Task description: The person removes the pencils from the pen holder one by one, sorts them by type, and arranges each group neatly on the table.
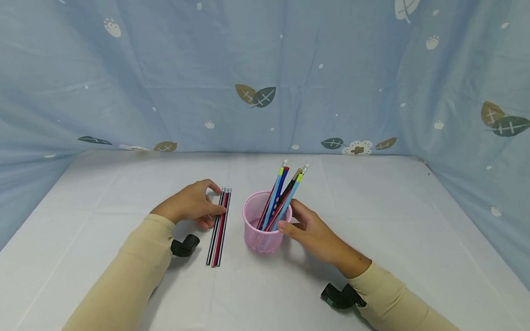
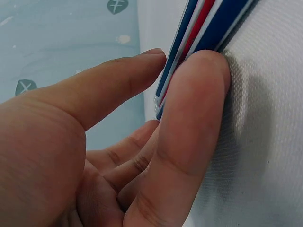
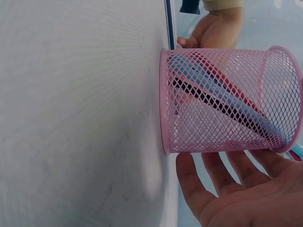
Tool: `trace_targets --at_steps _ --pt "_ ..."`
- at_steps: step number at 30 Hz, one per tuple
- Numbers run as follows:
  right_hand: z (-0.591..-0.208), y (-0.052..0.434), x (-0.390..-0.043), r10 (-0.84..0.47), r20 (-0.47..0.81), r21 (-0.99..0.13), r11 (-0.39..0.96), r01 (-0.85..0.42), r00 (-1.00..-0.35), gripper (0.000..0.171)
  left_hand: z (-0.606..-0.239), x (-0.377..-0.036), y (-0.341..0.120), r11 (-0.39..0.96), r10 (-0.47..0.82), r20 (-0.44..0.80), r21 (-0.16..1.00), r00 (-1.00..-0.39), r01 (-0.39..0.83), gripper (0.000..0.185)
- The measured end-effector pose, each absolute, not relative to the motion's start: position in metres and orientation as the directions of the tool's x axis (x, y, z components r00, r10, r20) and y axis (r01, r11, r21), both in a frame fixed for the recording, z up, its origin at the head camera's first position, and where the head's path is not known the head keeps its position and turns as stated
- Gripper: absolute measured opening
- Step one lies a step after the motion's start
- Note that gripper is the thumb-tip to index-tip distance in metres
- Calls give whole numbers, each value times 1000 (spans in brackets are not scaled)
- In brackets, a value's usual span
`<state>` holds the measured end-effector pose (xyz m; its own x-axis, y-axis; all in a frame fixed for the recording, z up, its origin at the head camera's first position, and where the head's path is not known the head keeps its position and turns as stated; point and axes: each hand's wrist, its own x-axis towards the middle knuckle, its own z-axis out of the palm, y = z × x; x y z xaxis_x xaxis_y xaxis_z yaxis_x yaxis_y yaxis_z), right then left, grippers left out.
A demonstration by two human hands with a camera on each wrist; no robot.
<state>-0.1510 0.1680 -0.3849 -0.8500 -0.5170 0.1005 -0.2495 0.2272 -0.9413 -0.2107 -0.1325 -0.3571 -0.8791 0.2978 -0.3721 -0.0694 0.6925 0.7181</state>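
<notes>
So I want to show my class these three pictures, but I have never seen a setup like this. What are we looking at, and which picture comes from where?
These are a person's two bare hands, filmed by three cameras at one moment. The wide picture comes from a camera on the head, looking down at a white table with a blue patterned cloth behind it. The other two come from cameras strapped to each wrist, so they show close-ups.

On the table stands a pink mesh cup holding several pencils. Beside it lies a row of pencils. The left hand touches that row near its far end, thumb and finger at the pencils. The right hand rests with relaxed fingers against the cup's side.
</notes>
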Motion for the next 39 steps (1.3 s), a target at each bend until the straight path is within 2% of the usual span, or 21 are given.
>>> trace_targets --at_steps 6,10,15,19,24,29,33,39 --pt "-385 167 -152 -519 89 -942 233 -241 -850 60 -357 -210 -133 676 301 -383 732 -873 -88 61" --pt "-385 167 -152 -522 83 -944 232 -235 -849 59 -356 -210 -134 686 317 -359 726 -878 -50 56" --pt "-385 168 -151 -520 87 -945 227 -236 -850 60 -351 -213 -128 690 296 -204 721 -933 62 45" --pt "-384 167 -151 -519 85 -945 229 -234 -850 60 -345 -211 -117 636 265 -65 761 -962 124 40" --pt "-384 167 -150 -518 76 -944 238 -229 -852 59 -339 -201 -97 544 247 49 819 -968 181 31" --pt "-384 167 -150 -517 74 -942 244 -229 -853 59 -336 -190 -78 501 266 157 820 -951 276 24" --pt "-384 168 -150 -519 80 -941 243 -237 -851 61 -335 -185 -67 473 300 204 817 -932 331 23" --pt "-384 169 -149 -526 90 -943 228 -242 -846 70 -337 -179 -55 458 338 204 817 -919 350 30"
